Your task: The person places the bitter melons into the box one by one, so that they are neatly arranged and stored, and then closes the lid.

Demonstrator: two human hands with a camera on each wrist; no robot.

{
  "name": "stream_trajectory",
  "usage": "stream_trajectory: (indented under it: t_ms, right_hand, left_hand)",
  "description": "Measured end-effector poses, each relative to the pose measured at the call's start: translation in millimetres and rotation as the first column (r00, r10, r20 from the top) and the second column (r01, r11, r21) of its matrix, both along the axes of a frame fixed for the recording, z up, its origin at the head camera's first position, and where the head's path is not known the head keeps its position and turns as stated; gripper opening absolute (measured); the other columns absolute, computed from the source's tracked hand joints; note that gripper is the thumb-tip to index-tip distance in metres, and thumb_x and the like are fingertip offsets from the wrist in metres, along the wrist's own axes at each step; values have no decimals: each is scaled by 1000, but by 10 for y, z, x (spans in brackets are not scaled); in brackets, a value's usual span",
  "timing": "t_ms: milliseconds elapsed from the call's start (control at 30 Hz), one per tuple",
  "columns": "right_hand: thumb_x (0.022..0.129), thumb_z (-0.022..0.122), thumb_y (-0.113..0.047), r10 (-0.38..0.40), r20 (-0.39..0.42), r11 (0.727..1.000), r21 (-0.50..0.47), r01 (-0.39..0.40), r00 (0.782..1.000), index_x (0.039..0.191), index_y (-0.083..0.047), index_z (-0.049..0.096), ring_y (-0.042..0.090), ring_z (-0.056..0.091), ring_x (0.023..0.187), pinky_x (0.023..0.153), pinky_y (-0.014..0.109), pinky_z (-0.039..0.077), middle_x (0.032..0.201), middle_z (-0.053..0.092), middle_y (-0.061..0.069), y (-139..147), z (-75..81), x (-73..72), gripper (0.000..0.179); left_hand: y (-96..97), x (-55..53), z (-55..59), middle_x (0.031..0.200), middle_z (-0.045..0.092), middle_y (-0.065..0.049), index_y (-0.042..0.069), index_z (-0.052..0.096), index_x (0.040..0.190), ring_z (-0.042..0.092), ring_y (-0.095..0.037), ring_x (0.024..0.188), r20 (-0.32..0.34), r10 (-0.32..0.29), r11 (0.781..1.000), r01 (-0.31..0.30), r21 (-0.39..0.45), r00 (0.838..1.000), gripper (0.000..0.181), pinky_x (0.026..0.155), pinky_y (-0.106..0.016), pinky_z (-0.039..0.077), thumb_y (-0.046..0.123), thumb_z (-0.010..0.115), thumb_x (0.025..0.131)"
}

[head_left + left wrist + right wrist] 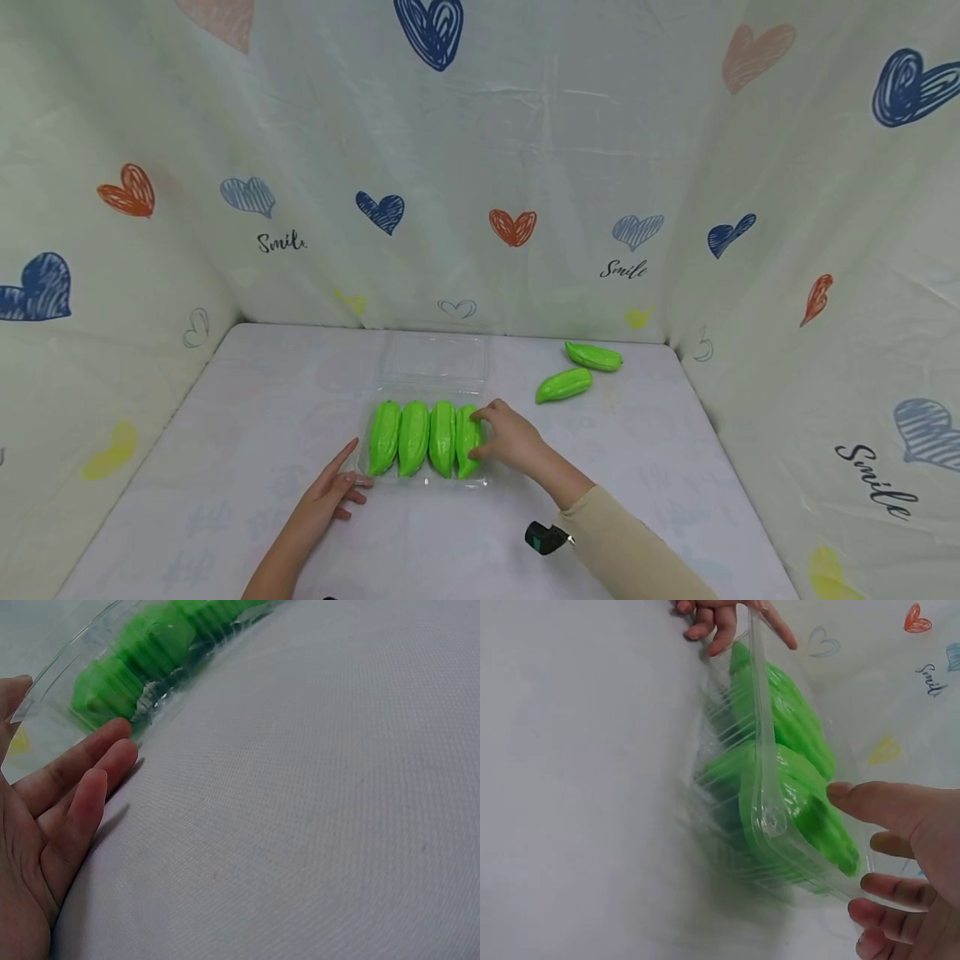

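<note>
Several ridged green pods [413,439], tapered like small gourds, lie side by side in a clear plastic box [442,481]. The box's transparent lid [435,358] is folded back behind it. My right hand [513,437] reaches over the box's right end, thumb and fingers spread about the rightmost pod [467,442]. In the right wrist view its thumb tip is right at that pod, the other fingers loose near the box wall. My left hand [324,500] is at the box's front left corner, its fingers [90,754] extended beside the wall.
Two more green pods [564,386] lie on the white cloth-covered table to the right, behind my right hand. A small black device [545,538] sits beside the right sleeve. Hanging sheets [450,150] printed with hearts enclose the table at the back and both sides.
</note>
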State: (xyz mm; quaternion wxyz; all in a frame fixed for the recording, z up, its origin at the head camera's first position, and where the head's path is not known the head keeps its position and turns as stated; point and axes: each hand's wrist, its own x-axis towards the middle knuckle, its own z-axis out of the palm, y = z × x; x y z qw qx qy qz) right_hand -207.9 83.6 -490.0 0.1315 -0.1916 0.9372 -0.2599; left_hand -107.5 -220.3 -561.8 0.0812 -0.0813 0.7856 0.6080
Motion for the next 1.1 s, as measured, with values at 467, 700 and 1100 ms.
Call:
stream_trajectory:
  t_ms: [467, 700, 1100]
  right_hand:
    - [84, 78, -23, -163, 2, 947, -282, 156, 987, 128, -8, 62, 21, 56, 95, 70, 34, 48, 126, 55, 8, 497, -26, -232, 49]
    - [84, 78, -18, -242, -19, 914, -340, 221, 970, 131, -6, 59, 27, 56, 103, 81, 43, 50, 127, 55, 16, 843, -98, -392, 52]
    - [83, 78, -12, -287, -83, 923, -291, 252, 954, 132, -1, 57, 37, 54, 110, 87, 50, 47, 124, 55, 19, 1320, -165, -603, 54]
  left_hand:
    - [-3, 16, 3, 108, 69, -13, 22, 29, 154, 64, -19, 84, 14, -10, 1000, 10, 11, 1000, 54, 65, -34, 51, 31, 46, 104]
    - [3, 9, 3, 109, 69, -13, 23, 29, 154, 64, -19, 84, 21, -3, 1000, 3, 1, 1000, 53, 66, -34, 51, 31, 46, 104]
    - [11, 7, -1, 109, 69, -13, 21, 29, 154, 65, -19, 84, 22, -1, 1000, 1, 0, 1000, 53, 65, -34, 51, 30, 46, 104]
